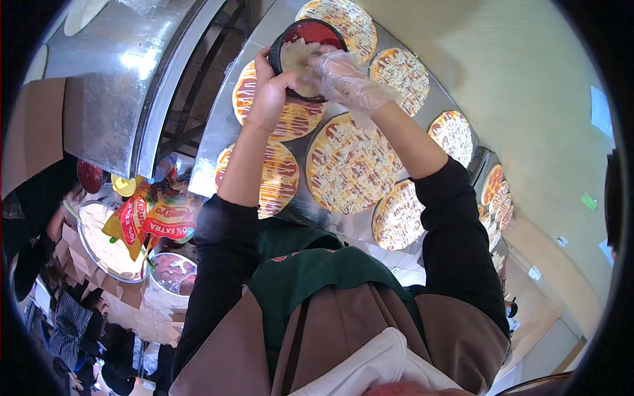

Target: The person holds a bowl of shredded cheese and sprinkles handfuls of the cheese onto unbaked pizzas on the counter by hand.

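My left hand (pixel 269 89) grips the side of a black bowl with a red inside (pixel 316 30), its thumb over the rim. Pale grated cheese (pixel 294 58) fills part of the tilted bowl. My right hand (pixel 340 78), in a clear plastic glove, reaches into the bowl with its fingers gathered in the cheese; the fingertips are partly hidden. Beneath the bowl lies a pizza (pixel 297 121) with sauce stripes. A larger pizza (pixel 353 165) covered in white shreds is nearer to me. Another striped pizza (pixel 267 178) is at the left.
More pizzas (pixel 399 79) lie on the metal table (pixel 214 142). Left of it stands a curved metal counter (pixel 112 99). Below are a basin of white mixture (pixel 105 241), red and yellow packets (pixel 155 214) and a tub of pinkish food (pixel 175 272). Other people (pixel 72 323) are at lower left.
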The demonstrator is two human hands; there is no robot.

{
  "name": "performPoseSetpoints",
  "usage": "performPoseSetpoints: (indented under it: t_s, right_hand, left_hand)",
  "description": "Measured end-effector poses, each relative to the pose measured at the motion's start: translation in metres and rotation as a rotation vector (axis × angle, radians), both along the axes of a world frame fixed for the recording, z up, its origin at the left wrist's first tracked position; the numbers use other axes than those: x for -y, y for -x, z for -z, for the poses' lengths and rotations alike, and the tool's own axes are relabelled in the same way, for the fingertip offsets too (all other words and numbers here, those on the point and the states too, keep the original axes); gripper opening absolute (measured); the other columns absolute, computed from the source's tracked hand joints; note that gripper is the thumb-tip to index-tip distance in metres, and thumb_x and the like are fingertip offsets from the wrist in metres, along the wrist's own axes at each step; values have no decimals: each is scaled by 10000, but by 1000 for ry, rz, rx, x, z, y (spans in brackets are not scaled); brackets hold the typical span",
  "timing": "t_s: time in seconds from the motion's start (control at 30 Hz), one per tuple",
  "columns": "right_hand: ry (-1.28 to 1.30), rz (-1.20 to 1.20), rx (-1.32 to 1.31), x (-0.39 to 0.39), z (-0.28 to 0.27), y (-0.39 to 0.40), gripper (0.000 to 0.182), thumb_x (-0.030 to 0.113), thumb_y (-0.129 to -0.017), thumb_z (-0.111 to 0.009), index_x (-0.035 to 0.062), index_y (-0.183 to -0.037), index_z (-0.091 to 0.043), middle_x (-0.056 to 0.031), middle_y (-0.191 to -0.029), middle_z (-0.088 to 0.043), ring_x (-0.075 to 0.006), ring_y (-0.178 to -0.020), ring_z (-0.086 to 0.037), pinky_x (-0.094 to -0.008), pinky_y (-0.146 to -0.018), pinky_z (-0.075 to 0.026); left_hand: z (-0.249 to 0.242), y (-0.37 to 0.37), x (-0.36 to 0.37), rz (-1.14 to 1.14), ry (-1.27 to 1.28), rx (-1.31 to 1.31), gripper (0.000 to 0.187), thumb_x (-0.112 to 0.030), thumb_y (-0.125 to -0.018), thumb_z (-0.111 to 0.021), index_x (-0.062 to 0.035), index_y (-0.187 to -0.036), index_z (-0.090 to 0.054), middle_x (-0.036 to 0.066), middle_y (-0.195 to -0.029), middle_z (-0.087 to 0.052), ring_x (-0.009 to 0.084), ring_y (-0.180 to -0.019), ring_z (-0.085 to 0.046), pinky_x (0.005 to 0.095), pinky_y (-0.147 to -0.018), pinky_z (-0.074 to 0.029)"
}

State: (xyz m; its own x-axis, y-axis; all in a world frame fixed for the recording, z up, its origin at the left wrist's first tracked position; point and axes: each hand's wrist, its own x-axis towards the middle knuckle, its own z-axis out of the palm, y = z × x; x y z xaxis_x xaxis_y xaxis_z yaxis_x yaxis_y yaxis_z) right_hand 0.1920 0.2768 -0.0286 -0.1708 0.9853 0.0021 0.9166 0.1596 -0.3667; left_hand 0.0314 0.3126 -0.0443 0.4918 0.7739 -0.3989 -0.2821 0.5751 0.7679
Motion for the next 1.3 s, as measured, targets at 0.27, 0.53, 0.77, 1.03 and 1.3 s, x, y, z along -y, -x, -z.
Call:
performPoseSetpoints:
  t_s: [0.27, 0.53, 0.77, 1.03, 1.3]
  right_hand:
    - [128, 92, -273, -3, -7, 9, 213, 117, -715, -683, 10, -896, -643, -153, -900, -649, -305, -793, -628, -323, -712, -504]
    - [331, 705, -1460, -3, 4, -49, 275, 15, -796, -634, -22, -1064, -589, -111, -1023, -611, -168, -901, -601, -275, -836, -492]
    - [150, 880, -572, -14, 55, -124, 322, 166, -706, -708, 97, -1017, -662, -93, -876, -629, -179, -772, -611, -287, -692, -499]
    - [51, 709, -278, -17, 67, -133, 258, 258, -711, -672, 106, -919, -689, -99, -750, -640, -174, -651, -584, -296, -637, -474]
    - [134, 638, -612, -21, 73, -111, 216, 191, -713, -684, 51, -878, -690, -50, -755, -656, -119, -675, -588, -258, -630, -469]
  left_hand:
    - [15, -15, 0, 9, -58, -85, 657, -31, -659, -500, -86, -1267, -257, 99, -1056, -474, 187, -851, -535, 339, -623, -549]
    - [32, 1, -8, -154, -73, -115, 637, -31, -662, -478, -83, -1251, -241, 140, -1142, -418, 272, -928, -540, 426, -585, -592]
    - [-19, 38, 1, -243, 3, -84, 670, -38, -639, -475, -80, -1257, -220, 142, -1131, -445, 231, -879, -561, 316, -568, -551]
    - [-35, 64, 34, -244, 24, -57, 697, -18, -649, -431, -80, -1325, -277, 128, -1269, -423, 268, -1174, -440, 389, -950, -403]
    - [-34, 85, 53, -224, 116, -7, 726, -5, -629, -429, -68, -1339, -286, 132, -1315, -400, 273, -1240, -387, 363, -1039, -312]
